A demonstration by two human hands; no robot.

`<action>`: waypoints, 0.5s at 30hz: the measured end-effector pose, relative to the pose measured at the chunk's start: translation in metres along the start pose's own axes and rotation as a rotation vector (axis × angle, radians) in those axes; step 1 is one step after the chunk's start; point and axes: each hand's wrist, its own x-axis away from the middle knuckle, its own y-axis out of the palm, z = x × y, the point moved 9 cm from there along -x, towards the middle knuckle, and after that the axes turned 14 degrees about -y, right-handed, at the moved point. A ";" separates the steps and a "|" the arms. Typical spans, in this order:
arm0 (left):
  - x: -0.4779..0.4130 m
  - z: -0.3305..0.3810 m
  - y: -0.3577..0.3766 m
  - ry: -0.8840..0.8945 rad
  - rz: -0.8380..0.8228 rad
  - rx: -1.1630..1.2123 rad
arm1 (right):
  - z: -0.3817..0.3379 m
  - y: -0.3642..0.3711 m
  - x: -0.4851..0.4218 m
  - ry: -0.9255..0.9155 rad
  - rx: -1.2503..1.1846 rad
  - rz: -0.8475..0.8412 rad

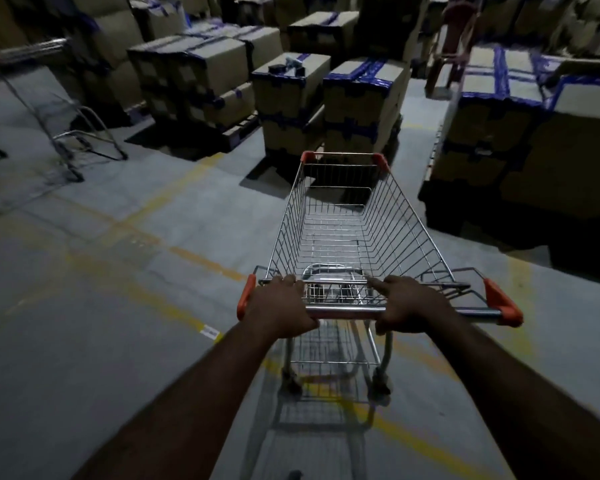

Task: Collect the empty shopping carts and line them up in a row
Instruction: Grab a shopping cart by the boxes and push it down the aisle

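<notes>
Wire shopping cart [343, 216] points lengthwise toward stacked cardboard boxes [329, 98]; left hand [278, 306] and right hand [409, 303] fingers wrap its handle bar [347, 310].

Blue-taped cardboard boxes [291, 88] stacked on pallets [238, 133] far back, red plastic chair [454, 39] far right, worn yellow floor lines [201, 259] near left.

Dim, blurred, warped at edges
</notes>
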 end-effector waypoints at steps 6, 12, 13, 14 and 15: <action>-0.049 -0.083 -0.010 -0.090 0.013 0.012 | -0.053 -0.037 -0.087 -0.062 0.030 -0.023; -0.093 -0.165 -0.024 -0.198 0.028 0.032 | -0.108 -0.065 -0.168 -0.139 0.049 -0.013; -0.102 -0.177 -0.025 -0.214 0.025 0.036 | -0.116 -0.070 -0.181 -0.152 0.056 -0.011; -0.110 -0.189 -0.027 -0.229 0.022 0.044 | -0.123 -0.075 -0.195 -0.166 0.057 -0.014; -0.118 -0.200 -0.028 -0.241 0.019 0.051 | -0.130 -0.079 -0.208 -0.178 0.058 -0.021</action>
